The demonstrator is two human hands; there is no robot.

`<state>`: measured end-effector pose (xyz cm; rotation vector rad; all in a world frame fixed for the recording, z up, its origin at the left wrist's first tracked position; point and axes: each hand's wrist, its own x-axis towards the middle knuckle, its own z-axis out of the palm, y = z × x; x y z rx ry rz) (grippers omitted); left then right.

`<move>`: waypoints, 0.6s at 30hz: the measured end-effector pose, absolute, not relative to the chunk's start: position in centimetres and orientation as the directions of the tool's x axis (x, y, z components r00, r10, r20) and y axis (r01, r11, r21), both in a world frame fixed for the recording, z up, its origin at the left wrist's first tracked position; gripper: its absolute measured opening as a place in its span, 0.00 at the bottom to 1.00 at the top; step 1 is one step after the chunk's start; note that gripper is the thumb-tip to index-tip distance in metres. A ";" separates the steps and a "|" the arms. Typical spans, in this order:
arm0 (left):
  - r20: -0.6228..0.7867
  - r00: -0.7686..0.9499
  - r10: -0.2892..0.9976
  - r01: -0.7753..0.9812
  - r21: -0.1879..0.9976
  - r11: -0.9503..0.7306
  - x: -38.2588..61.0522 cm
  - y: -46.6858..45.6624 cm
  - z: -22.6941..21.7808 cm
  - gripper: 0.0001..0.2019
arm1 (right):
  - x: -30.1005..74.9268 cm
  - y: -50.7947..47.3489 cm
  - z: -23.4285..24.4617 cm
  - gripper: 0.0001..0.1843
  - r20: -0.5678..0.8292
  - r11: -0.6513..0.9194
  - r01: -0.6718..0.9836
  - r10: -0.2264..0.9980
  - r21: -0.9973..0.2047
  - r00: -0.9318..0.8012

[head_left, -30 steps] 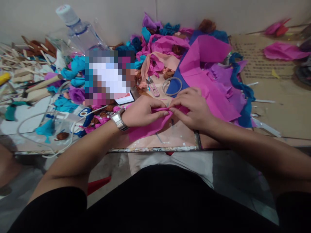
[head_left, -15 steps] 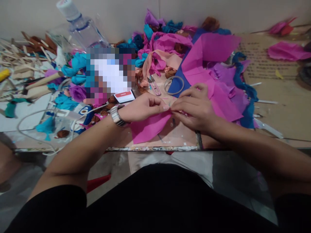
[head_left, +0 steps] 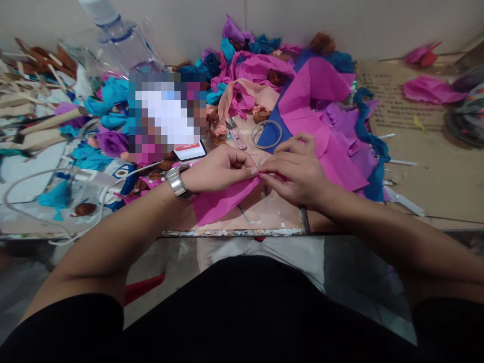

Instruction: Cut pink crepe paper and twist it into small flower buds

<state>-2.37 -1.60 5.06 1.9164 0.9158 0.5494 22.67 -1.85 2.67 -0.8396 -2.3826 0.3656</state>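
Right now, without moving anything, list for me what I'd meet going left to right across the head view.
Brown crumpled paper ball → silver wristwatch → left hand → right hand → wavy teal paper strip → loose pink paper piece.

1. A phone, partly pixelated, is seen beyond the left hand.
2. Farther beyond that hand, a clear bottle with a white cap is placed.
3. Small pink-handled snips are laid just beyond both hands, beside a thin ring.
4. A white cable is looped to the left hand's left.
5. Printed cardboard is spread well right of the right hand.
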 end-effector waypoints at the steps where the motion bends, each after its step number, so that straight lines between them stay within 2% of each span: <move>1: 0.011 0.624 0.782 0.374 0.874 -0.311 -2.3 -1.6 5.1 0.15 | 22.6 -1.8 2.6 0.08 0.438 0.770 0.482 0.636 -0.419 -0.636; 10: -0.019 0.610 0.792 0.367 0.893 -0.261 -2.0 -2.0 5.5 0.18 | 22.6 -1.4 1.5 0.06 0.587 0.849 0.441 0.523 -0.292 -0.618; 15: 0.007 0.623 0.782 0.369 0.879 -0.302 -2.1 -1.9 5.3 0.16 | 22.7 -1.4 1.7 0.06 0.569 0.840 0.438 0.540 -0.321 -0.619; 18: 0.073 0.607 0.792 0.422 0.814 -0.398 -2.1 -2.0 5.2 0.16 | 22.7 -1.4 1.7 0.07 0.550 0.825 0.447 0.564 -0.346 -0.616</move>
